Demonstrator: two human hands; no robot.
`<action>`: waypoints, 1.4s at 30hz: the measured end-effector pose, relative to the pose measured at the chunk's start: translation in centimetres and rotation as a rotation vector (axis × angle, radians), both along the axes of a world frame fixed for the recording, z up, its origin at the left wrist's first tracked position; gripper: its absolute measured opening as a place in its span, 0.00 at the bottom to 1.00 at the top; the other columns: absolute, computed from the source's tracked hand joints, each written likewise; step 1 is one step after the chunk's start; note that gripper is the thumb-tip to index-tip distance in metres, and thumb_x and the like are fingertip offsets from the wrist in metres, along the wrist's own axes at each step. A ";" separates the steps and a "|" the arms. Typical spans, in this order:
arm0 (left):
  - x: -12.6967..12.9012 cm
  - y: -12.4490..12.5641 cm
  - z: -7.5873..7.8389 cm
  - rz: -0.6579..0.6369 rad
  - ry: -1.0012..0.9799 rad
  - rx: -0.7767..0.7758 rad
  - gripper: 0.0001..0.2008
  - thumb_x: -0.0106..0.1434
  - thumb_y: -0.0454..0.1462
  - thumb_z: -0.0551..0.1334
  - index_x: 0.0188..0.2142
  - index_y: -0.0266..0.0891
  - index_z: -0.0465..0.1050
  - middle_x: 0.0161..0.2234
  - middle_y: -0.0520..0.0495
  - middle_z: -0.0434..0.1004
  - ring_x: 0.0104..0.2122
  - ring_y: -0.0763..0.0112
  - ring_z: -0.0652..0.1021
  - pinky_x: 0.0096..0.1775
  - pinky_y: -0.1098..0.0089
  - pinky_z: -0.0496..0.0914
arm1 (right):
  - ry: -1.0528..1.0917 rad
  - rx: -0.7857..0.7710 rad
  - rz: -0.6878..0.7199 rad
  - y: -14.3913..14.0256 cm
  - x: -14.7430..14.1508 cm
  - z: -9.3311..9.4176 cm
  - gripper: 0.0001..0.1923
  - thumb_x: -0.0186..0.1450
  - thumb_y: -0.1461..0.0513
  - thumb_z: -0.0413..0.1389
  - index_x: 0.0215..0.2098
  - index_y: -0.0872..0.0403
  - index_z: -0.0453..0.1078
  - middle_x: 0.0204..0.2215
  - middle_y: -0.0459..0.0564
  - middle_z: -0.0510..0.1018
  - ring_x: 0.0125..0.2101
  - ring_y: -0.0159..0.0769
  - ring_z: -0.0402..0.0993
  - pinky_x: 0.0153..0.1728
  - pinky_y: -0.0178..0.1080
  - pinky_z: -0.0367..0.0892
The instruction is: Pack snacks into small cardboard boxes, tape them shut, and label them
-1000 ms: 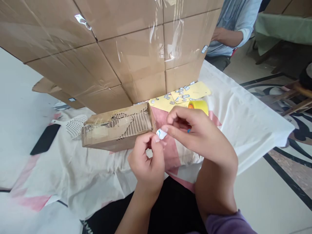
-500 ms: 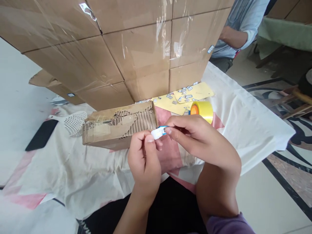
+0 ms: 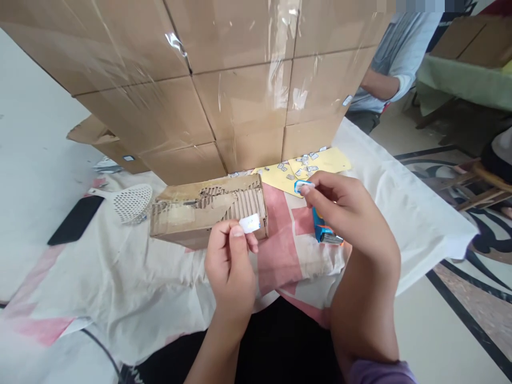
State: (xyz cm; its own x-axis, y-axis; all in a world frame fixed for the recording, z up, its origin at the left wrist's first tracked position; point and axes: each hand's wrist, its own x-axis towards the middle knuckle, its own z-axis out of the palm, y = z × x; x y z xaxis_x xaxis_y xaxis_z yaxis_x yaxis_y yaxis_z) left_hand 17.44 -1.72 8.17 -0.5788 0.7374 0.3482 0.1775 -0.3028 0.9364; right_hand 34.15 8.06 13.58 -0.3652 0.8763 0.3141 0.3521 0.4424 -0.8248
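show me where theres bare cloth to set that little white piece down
Bare cloth lies left of the left hand, below the torn cardboard box and white scoop. More shows right of the right hand, toward the table edge. Crowded: the yellow sheets strewn with small bits, against the big taped boxes.

Bright, even daylight fills the scene, with soft, faint shadows under the hands. Glare streaks the clear tape on the stacked cardboard boxes (image 3: 240,101), and the far left floor washes out white. Edges bend slightly; focus stays fairly sharp.
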 end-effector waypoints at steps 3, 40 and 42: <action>-0.9 -0.2 -0.2 -0.013 -0.024 -0.031 0.13 0.74 0.40 0.56 0.32 0.39 0.69 0.24 0.53 0.70 0.25 0.76 0.70 0.29 0.75 0.66 | -0.130 -0.008 0.035 4.7 0.2 1.0 0.20 0.71 0.52 0.57 0.25 0.53 0.65 0.22 0.43 0.67 0.24 0.30 0.61 0.26 0.35 0.55; -3.7 -2.1 0.1 0.013 0.412 0.112 0.09 0.70 0.35 0.58 0.31 0.41 0.70 0.23 0.54 0.70 0.22 0.75 0.69 0.26 0.75 0.64 | 0.465 -0.386 0.353 -6.8 -6.7 -2.0 0.08 0.63 0.61 0.66 0.33 0.51 0.70 0.24 0.40 0.67 0.24 0.29 0.62 0.24 0.33 0.58; -3.3 -2.0 0.0 0.000 0.444 0.080 0.07 0.70 0.34 0.58 0.33 0.41 0.72 0.25 0.54 0.73 0.23 0.75 0.72 0.28 0.74 0.67 | 0.437 -0.362 0.354 -6.7 -5.6 -2.4 0.07 0.64 0.61 0.65 0.33 0.51 0.71 0.24 0.40 0.67 0.24 0.29 0.62 0.25 0.33 0.59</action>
State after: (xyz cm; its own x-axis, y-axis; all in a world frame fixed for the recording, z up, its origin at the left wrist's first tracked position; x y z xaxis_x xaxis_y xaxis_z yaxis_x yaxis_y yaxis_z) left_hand 14.12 -3.68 8.21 -0.3602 0.6983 0.6186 0.5569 -0.3710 0.7431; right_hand 28.52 1.38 11.14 -0.5559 0.8051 0.2067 -0.1631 0.1381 -0.9769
